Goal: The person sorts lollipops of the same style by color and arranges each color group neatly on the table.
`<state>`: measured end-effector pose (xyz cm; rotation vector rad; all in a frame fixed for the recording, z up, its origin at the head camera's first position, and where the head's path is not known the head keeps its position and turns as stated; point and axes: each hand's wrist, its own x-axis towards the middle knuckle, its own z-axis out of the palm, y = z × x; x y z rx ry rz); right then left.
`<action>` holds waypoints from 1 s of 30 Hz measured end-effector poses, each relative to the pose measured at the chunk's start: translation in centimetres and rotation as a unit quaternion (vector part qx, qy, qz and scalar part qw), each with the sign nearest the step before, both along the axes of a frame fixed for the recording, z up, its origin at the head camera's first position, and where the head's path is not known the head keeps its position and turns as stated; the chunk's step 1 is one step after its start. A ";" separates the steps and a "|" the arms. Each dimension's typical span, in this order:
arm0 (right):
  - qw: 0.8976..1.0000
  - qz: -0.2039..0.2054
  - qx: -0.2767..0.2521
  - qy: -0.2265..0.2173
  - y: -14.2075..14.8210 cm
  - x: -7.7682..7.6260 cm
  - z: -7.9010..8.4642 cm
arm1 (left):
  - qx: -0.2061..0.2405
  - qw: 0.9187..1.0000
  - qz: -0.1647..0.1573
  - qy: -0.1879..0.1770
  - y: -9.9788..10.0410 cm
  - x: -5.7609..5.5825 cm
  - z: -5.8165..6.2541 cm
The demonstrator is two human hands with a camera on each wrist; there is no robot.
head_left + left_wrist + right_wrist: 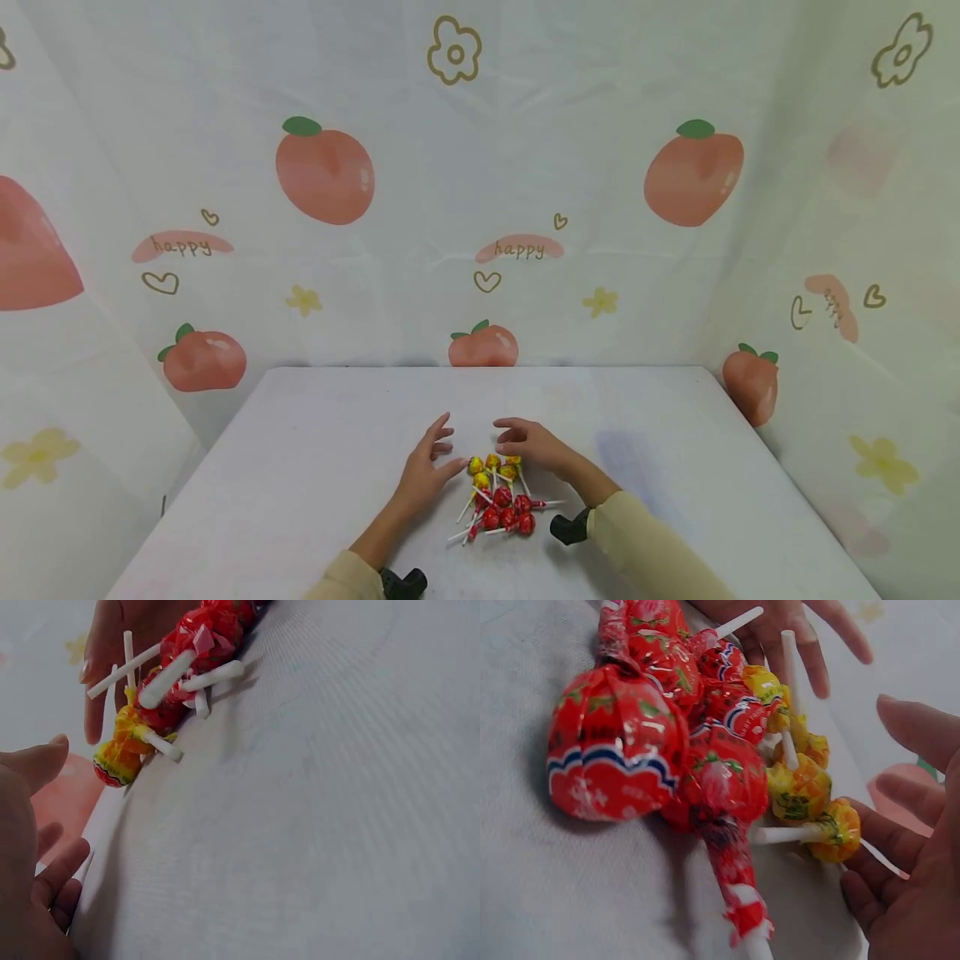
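Observation:
A pile of wrapped lollipops lies on the white table, with red lollipops [502, 497] on the near side and yellow lollipops [492, 461] on the far side. My left hand [424, 473] is held just left of the yellow ones, fingers extended; the left wrist view shows its thumb apart from the nearest yellow lollipop [118, 759]. At the pile's far right, my right hand [542, 447] has loosely bent fingers. In the right wrist view, its lower fingers are right beside a yellow lollipop [838, 831]; whether they touch it I cannot tell. Neither hand grips anything.
The white table [330, 467] extends around the pile on all sides. A white curtain [420, 167] printed with peaches and flowers hangs behind the table and along its sides. Black wrist devices [572, 527] sit at both sleeve cuffs.

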<state>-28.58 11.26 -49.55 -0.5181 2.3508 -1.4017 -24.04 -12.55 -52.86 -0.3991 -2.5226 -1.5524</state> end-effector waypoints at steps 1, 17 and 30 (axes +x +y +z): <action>1.000 0.003 0.003 -0.002 -0.1 -0.1 -0.1 | -0.006 1.000 -0.001 -0.005 0.0 -0.1 -0.1; 0.999 0.013 0.044 -0.003 -1.1 -0.1 -0.8 | -0.127 0.992 -0.024 0.013 0.2 -0.8 -0.3; 0.998 0.015 0.058 0.021 -1.3 0.3 -0.7 | -0.165 0.985 -0.012 0.044 0.6 -0.6 -0.4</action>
